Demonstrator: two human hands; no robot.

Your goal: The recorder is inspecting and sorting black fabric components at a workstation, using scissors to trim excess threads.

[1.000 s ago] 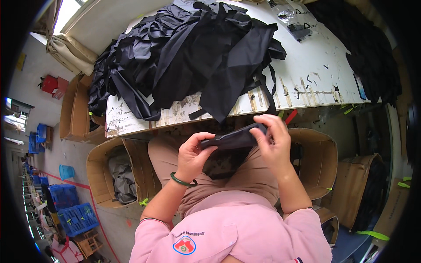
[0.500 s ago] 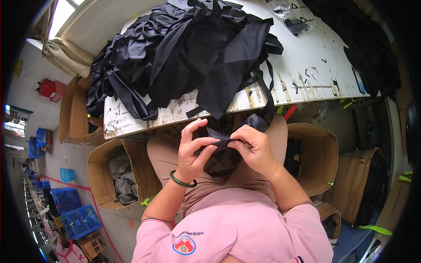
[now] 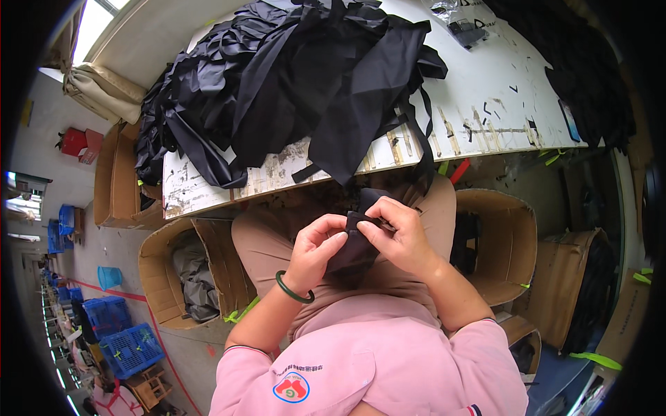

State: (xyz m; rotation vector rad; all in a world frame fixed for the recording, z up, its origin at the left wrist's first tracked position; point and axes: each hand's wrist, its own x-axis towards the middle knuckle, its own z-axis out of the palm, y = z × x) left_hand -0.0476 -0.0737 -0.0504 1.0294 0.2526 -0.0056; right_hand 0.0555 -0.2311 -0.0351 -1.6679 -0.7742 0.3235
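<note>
Above my lap, a piece of black fabric [image 3: 354,251] is held between my two hands, its lower part hanging toward my thighs. My left hand [image 3: 313,251], with a dark green bangle [image 3: 294,290] at the wrist, pinches its left edge between thumb and fingertips. My right hand [image 3: 401,234] grips the top edge, thumb pressed on a folded corner. On the white table [image 3: 479,97] in front lies a large heap of black fabric pieces [image 3: 291,90], some draping over the near edge.
Open cardboard boxes stand beside my knees, the left box [image 3: 165,277] holding grey fabric, the right box [image 3: 510,243] dark material. More black cloth [image 3: 590,90] lies at the table's right end, near a phone-like object [image 3: 569,121]. Blue crates [image 3: 130,350] stand far left.
The fabric between my hands has been turned, and more of it now hangs below my fingers. My left fingers, raised and spread before, have curled in toward the thumb.
</note>
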